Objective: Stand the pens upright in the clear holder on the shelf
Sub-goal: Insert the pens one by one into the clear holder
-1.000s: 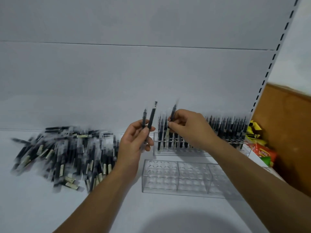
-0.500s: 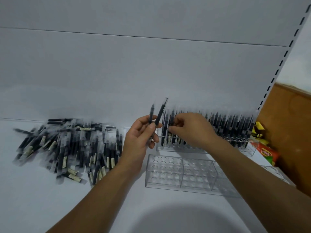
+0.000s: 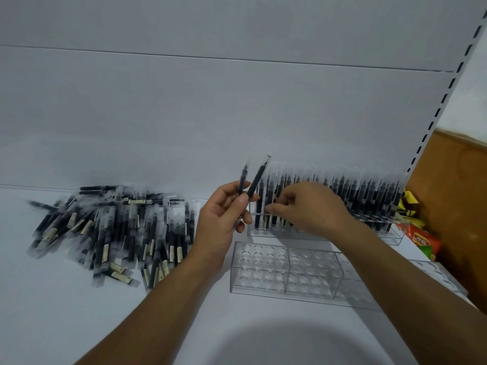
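Now lowered from chest height, the right hand (image 3: pixel 308 209) pinches a pen into the left end of the rear clear holder (image 3: pixel 392 237) on the white shelf (image 3: pixel 52 312), a second earlier that pen was still poised above the row; one more slot looks filled. The left hand (image 3: pixel 224 219) grips two spare pens (image 3: pixel 251 184) upright between thumb and fingers; a loose pile of pens (image 3: pixel 105 233) lies to the left, well apart. An empty clear holder (image 3: pixel 284 270) sits in front, close under the right forearm; colourful packets (image 3: pixel 419 238) crowd the far right.
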Demonstrator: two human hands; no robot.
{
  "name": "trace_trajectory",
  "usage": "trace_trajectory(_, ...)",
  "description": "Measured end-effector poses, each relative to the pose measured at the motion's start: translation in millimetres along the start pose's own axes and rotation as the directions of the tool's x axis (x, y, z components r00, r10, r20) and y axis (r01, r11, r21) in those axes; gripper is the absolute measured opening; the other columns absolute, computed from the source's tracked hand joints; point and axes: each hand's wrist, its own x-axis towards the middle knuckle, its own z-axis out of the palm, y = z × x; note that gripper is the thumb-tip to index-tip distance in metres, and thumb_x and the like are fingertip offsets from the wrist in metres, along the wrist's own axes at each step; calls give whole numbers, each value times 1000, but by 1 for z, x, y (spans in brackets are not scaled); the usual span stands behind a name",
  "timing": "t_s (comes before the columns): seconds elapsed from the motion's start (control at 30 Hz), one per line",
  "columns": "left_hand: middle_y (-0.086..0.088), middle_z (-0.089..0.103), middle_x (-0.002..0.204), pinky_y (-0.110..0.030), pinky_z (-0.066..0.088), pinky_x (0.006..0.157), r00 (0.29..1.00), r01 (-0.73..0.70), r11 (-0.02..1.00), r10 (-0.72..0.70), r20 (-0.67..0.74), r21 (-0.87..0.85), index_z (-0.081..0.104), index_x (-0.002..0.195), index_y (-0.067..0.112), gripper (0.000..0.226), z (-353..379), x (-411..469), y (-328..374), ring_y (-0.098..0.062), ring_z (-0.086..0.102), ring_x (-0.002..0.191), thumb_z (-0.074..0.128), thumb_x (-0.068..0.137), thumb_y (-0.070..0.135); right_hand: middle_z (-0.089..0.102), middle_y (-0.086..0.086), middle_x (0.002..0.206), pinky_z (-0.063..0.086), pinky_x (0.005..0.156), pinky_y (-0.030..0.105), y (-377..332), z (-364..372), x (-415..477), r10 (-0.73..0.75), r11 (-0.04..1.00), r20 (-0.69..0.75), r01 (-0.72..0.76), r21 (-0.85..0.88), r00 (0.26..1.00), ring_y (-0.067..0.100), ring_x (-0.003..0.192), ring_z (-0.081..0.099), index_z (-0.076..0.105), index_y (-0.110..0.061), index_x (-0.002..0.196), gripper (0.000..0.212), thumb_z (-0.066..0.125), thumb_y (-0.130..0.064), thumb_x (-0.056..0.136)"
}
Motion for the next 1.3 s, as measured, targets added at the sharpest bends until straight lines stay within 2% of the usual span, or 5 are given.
trace_trajectory(0.2, -7, 70, 91, -17, 37, 48, 1000, -13, 999, 13, 0, 32, 61, 114, 11, 21, 1, -2, -1, -9, 47, 53, 53, 94, 6, 58, -7, 61, 50, 62, 30, -5, -5, -15, 18, 823, -147, 69, 564, 989, 14, 60, 57, 70, -23, 83, 19, 67, -41, 88)
trace_trajectory(0.33, -4, 72, 84, -15, 36, 45, 999, -36, 999, 36, -13, 40, 61, 110, 9, 19, 1, -1, 0, -7, 41, 48, 52, 95, 4, 55, -16, 73, 44, 57, 19, -7, -3, -20, -232, 913, -463, 355, 199, 856, -1, 58, 48, 67, -27, 100, 13, 70, -28, 87)
trace_trajectory(0.53, -7, 71, 82, -17, 34, 44, 999, -43, 996, 42, 22, 76, 63, 108, 11, 23, 5, -8, 0, -6, 39, 47, 52, 93, 23, 59, -7, 83, 42, 57, 25, -5, 2, -14, -460, 888, -384, 399, -230, 801, 14, 76, 55, 65, -24, 105, 20, 69, -28, 86)
trace_trajectory(0.87, -2, 67, 78, -15, 30, 42, 998, 38, 999, -40, -52, -35, 63, 107, 18, 60, 1, -2, 1, -8, 39, 44, 32, 88, 66, 62, -10, 80, 40, 62, 16, 17, -14, -4, 28, 897, -334, 124, 424, 942, 3, 68, 57, 68, -26, 89, 17, 58, -39, 95)
trace_trajectory(1.3, -2, 67, 78, -16, 31, 44, 997, 63, 998, -63, -46, -4, 63, 108, 18, 67, 3, -3, 2, -8, 40, 45, 36, 78, 72, 69, -4, 81, 52, 70, 29, 14, 0, 7, 4, 951, -186, 53, 303, 983, 13, 77, 65, 61, -22, 85, 17, 66, -37, 90)
